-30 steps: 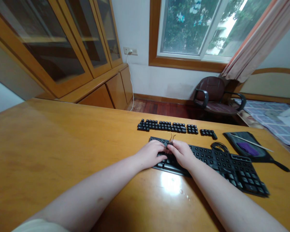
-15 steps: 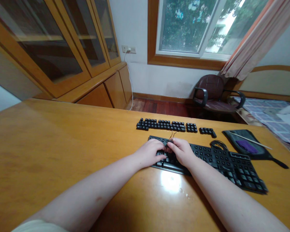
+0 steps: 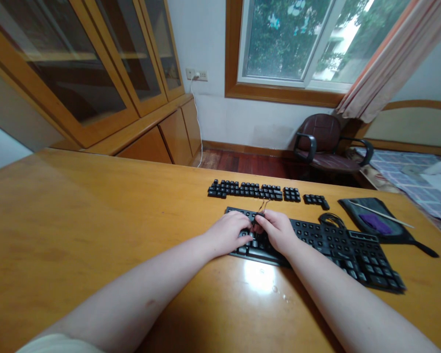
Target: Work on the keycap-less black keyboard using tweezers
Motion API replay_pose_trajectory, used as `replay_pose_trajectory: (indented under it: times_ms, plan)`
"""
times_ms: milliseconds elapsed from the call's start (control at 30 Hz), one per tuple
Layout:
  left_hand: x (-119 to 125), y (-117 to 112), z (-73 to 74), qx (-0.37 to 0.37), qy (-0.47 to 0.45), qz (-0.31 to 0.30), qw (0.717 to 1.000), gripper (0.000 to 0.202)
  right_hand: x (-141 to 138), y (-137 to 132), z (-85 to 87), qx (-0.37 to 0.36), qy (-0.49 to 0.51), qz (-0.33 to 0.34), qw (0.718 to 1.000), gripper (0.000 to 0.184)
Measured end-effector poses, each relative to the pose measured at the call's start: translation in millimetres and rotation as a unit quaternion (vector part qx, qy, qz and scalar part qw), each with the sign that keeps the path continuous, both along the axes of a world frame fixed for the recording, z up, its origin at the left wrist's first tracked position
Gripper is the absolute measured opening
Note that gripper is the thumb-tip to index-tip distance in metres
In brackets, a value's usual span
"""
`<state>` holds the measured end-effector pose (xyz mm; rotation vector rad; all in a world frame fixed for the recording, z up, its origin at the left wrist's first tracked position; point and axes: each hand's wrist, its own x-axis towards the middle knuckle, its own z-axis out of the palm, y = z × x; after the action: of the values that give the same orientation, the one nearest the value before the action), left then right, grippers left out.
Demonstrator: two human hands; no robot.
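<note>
A black keyboard (image 3: 316, 240) lies on the desk, many of its upper keys removed, with keycaps on its lower rows and number pad. My left hand (image 3: 230, 233) rests on the keyboard's left part, thumb apart from the bent fingers, holding nothing that shows. Beside it, my right hand (image 3: 277, 230) is closed in a pinch on a wire keycap puller (image 3: 265, 203), whose thin wire ends stick up above the fingers. The puller's lower part is hidden by the fingers, over the keyboard. Behind the keyboard, loose black keycaps (image 3: 250, 189) stand in rows.
A dark pouch (image 3: 367, 208) lies at the right, bearing a purple cloth (image 3: 377, 223) and a thin stick (image 3: 382, 213). A coiled cable (image 3: 332, 220) sits behind the keyboard. Beyond the wooden desk (image 3: 113, 220) are a chair (image 3: 319, 142), a bed and a glass-door cabinet.
My right hand and the wire puller have shifted very slightly. The keyboard's right end has moved a touch to the left. My left hand stays in place.
</note>
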<state>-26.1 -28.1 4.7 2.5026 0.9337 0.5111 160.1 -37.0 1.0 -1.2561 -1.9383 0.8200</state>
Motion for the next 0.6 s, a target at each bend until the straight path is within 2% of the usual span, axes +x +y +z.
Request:
replay_pose_trajectory:
  times_ms: [100,167,233,300,433,600]
  plan:
    - [0.8,-0.6,0.0,0.0,-0.001,0.0,1.0,0.015,-1.1,-0.1,0.4,-0.017,0.024,-0.009,1.0,0.041]
    - [1.6,-1.4,0.6,-0.004,-0.002,0.009,1.0,0.015,-3.1,0.3,0.1,-0.057,0.094,-0.024,0.994,0.041]
    - [2.2,-2.0,1.4,-0.008,-0.001,0.022,1.0,0.015,-5.3,1.0,-0.6,-0.106,0.183,-0.045,0.976,0.04]
    - [2.2,-1.9,1.9,-0.008,0.002,0.031,0.999,0.014,-7.1,2.0,-1.5,-0.134,0.232,-0.057,0.962,0.039]
    - [0.3,-0.1,1.4,-0.012,-0.014,0.035,0.999,0.013,-7.8,3.3,-2.7,-0.125,0.251,-0.062,0.958,0.036]
    - [-1.6,2.3,-1.8,-0.028,-0.068,0.074,0.995,0.015,-7.0,2.7,-3.7,-0.11,0.295,-0.084,0.945,0.033]
